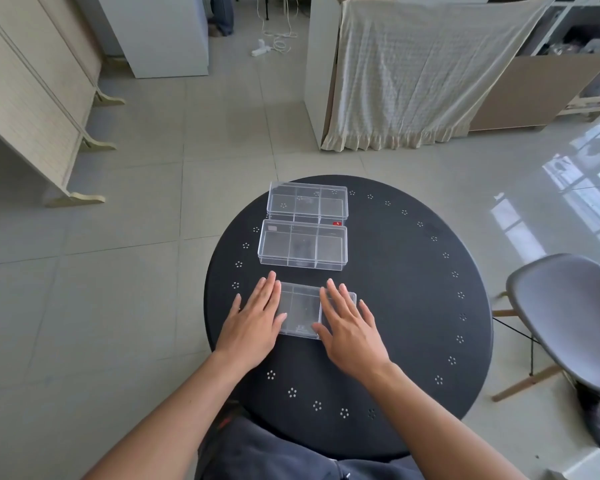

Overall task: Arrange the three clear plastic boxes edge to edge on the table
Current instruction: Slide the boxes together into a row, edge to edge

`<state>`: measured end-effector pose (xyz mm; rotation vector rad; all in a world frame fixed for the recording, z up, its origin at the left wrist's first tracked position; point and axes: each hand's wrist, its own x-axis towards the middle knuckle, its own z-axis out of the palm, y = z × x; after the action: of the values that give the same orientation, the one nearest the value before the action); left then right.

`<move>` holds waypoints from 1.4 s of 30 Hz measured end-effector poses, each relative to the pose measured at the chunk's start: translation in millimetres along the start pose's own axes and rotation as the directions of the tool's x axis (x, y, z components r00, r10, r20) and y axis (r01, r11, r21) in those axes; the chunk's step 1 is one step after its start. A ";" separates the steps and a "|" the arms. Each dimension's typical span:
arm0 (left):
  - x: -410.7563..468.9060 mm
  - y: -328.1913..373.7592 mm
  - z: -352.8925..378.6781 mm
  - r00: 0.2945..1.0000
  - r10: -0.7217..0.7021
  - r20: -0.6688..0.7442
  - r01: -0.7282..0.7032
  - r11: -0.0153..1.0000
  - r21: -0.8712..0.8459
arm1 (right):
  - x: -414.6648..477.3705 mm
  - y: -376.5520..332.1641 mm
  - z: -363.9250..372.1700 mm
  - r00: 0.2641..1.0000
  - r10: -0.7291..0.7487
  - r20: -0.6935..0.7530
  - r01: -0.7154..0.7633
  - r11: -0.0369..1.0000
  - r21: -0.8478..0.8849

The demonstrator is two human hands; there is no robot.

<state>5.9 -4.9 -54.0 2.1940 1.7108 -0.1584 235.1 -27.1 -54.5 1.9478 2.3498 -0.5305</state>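
Three clear plastic boxes with inner dividers lie in a line on a round black table (413,299). The far box (307,202) and the middle box (302,247) sit close together, long edges nearly touching. The near box (300,310) lies apart from the middle one, with a strip of bare table between them. My left hand (257,317) lies flat against the near box's left end, thumb over its edge. My right hand (349,322) rests flat on its right end. Both hands have fingers extended and press the box from either side.
A grey chair (565,320) with wooden legs stands at the table's right. Tiled floor surrounds the table. A beige cabinet (32,98) stands at the left, a cloth-draped unit (420,74) at the back right. A power strip with cable (262,50) lies on the floor.
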 end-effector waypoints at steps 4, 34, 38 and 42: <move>12.9 -0.7 -1.9 0.999 -0.034 0.004 0.034 0.999 0.017 | 17.4 -3.5 -3.5 0.999 0.039 0.022 -0.038 0.998 -0.058; 80.1 -9.3 -26.6 0.991 -0.037 -0.128 0.012 0.982 -0.187 | 89.5 20.3 -25.6 0.998 0.061 0.005 -0.061 0.995 0.075; 89.3 -21.2 -23.3 0.904 -0.261 -0.339 -0.011 0.778 -0.628 | 89.2 25.1 -23.0 0.980 0.169 -0.105 -0.115 0.913 0.390; 116.2 -37.8 -22.8 0.896 -0.428 -0.117 0.077 0.409 -0.909 | 109.8 38.2 -25.1 0.955 0.290 -0.059 -0.183 0.737 0.651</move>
<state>-2.4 117.3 -75.4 1.1477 1.6772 0.9262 253.4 89.8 -67.0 2.5997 2.1053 -1.3517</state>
